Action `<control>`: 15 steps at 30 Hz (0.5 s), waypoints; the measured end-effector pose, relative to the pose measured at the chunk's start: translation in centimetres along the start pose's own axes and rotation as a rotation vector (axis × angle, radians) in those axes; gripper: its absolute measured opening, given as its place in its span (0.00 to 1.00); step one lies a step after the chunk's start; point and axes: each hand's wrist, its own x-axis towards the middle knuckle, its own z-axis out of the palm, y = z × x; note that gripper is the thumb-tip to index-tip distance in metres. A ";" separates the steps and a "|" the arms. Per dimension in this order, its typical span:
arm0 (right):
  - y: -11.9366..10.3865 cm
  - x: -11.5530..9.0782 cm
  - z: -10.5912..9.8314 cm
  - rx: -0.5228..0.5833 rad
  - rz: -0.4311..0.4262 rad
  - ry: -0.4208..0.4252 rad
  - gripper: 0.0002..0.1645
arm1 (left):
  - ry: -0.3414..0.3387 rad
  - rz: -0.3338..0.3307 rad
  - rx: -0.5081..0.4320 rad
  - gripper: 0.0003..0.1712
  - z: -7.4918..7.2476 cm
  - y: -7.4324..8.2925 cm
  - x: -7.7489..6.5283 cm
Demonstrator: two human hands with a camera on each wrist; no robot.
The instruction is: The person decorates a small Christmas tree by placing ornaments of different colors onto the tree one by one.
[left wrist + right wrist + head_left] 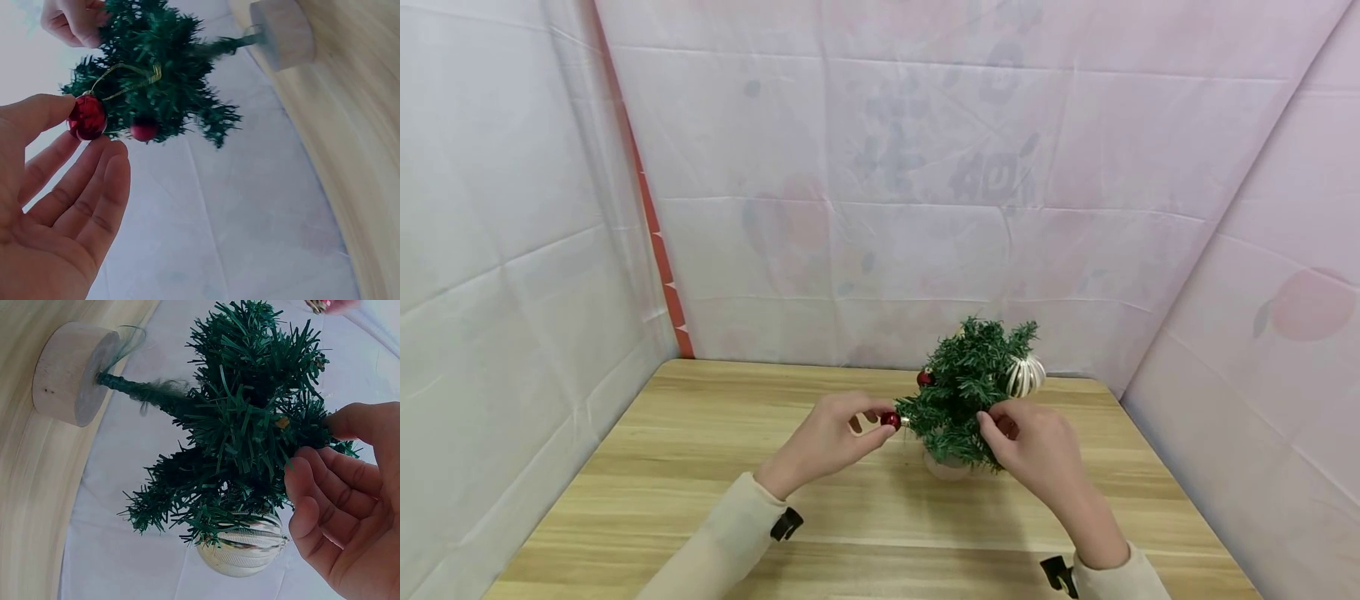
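Observation:
A small artificial Christmas tree (966,383) stands on a round wooden base (65,375). My left hand (831,437) pinches a shiny red bauble (87,117) between thumb and fingers at the tree's left side. From the bauble's top a gold loop of cord (128,65) reaches over to the green branches. On the tree's right side my right hand (1037,446) pinches a branch, its thumb and fingertips partly sunk in the needles. Another red bauble (144,130) hangs among the branches, and a large ribbed silver-gold bauble (244,547) hangs on the far right side.
The tree is on a light wood-grain table (730,433) toward its back edge. Pale printed cloth (910,167) encloses the table at the back and both sides, with a red strip (658,250) along the left corner.

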 end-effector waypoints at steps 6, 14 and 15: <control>0.0 0.2 -0.2 0.024 -0.032 0.006 0.06 | 0.044 -0.004 -0.053 0.12 0.0 1.3 0.8; -0.2 0.5 -0.4 0.082 -0.065 0.018 0.04 | 0.068 -0.013 -0.101 0.13 0.2 2.9 1.5; -0.3 0.6 -0.5 0.112 -0.062 0.013 0.03 | 0.069 -0.016 -0.103 0.14 0.2 3.1 1.6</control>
